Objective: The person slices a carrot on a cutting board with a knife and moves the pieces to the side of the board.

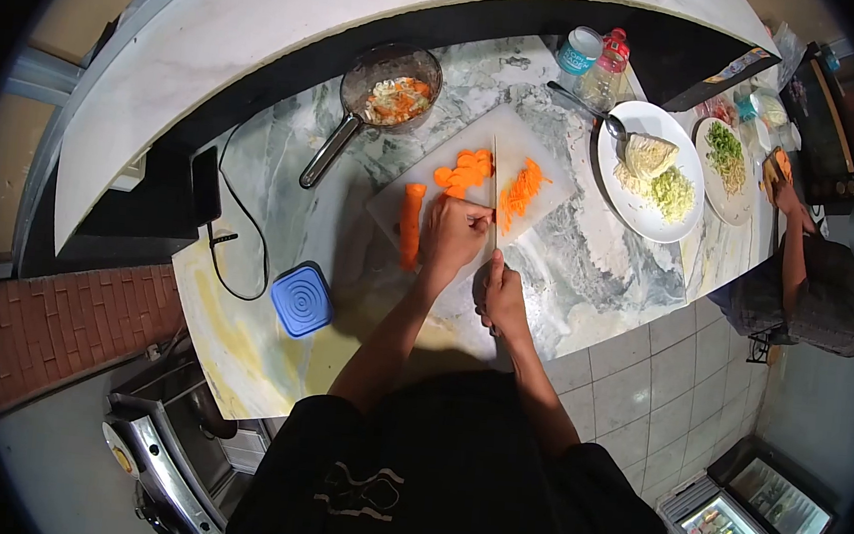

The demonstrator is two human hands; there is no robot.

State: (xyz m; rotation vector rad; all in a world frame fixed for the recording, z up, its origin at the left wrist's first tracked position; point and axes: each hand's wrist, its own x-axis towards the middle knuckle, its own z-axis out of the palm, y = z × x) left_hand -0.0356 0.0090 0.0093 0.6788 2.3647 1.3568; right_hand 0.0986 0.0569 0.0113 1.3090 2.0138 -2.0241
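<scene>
Gripping knife [494, 197], jar label [576, 56] unreadable

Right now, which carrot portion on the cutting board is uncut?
The long carrot piece at the left of the board, beside the left hand. The round slices and thin strips, either side of the knife, are cut.

One head-worn fisheye camera looks almost straight down from well above the fingers [459, 215]. The tabletop [597, 275] spreads around the fingers, with the wearer's shoulders [451, 470] nearer the lens.
</scene>
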